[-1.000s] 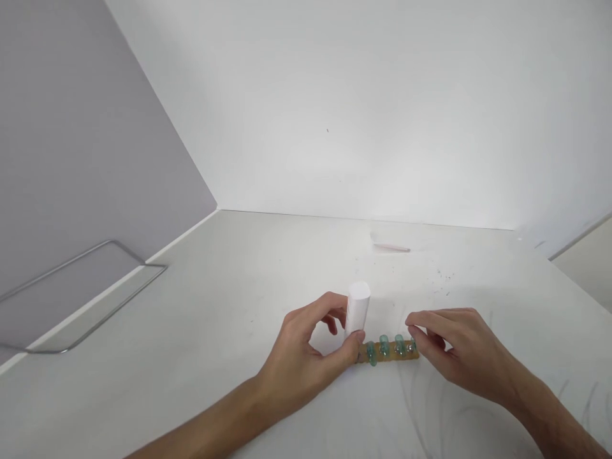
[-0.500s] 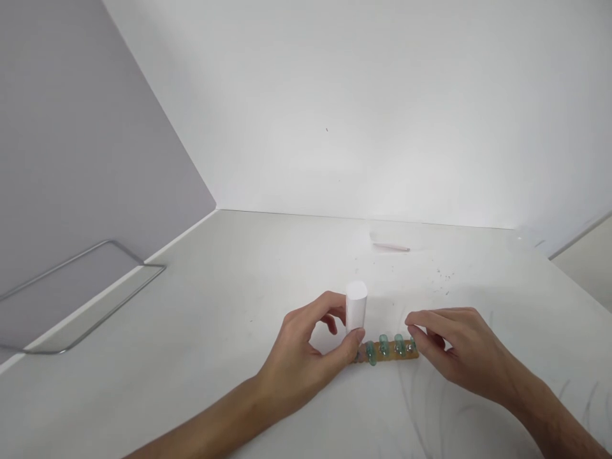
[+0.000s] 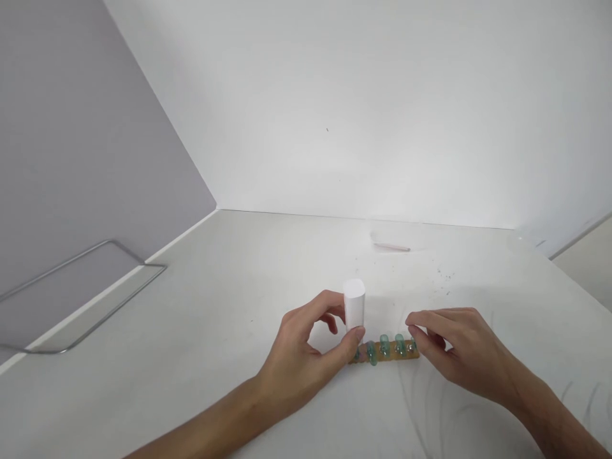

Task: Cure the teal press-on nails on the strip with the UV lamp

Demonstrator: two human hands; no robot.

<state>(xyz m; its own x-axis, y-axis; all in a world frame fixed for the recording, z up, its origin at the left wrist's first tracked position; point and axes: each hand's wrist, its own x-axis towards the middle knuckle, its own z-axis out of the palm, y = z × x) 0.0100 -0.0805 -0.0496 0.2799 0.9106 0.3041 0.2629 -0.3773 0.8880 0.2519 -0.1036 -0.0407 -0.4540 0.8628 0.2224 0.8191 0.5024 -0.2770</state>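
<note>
My left hand [image 3: 310,347] is closed around a white upright block-like piece with rounded edges [image 3: 354,309], thumb in front and fingers behind. Its lower end is over the left end of a narrow tan strip [image 3: 392,357]. Several translucent green oblong pieces [image 3: 384,345] lie across that strip, with small clear shiny beads among them. A pinkish round piece [image 3: 363,352] shows near my left thumb. At the strip's right end, my right hand [image 3: 459,338] has thumb and forefinger pinched together. Whatever is between those fingertips, if anything, is hidden.
A slim pinkish tool like tweezers or a pen [image 3: 392,247] lies towards the back of the white table [image 3: 191,331]. Dark specks [image 3: 447,276] are scattered at the right. A bent metal wire frame [image 3: 115,306] stands at the left edge. White panels [image 3: 335,95] rise behind.
The white block-like piece has shifted very slightly left in my left hand, showing more of the pinkish piece beside it. My right hand stays where it was.
</note>
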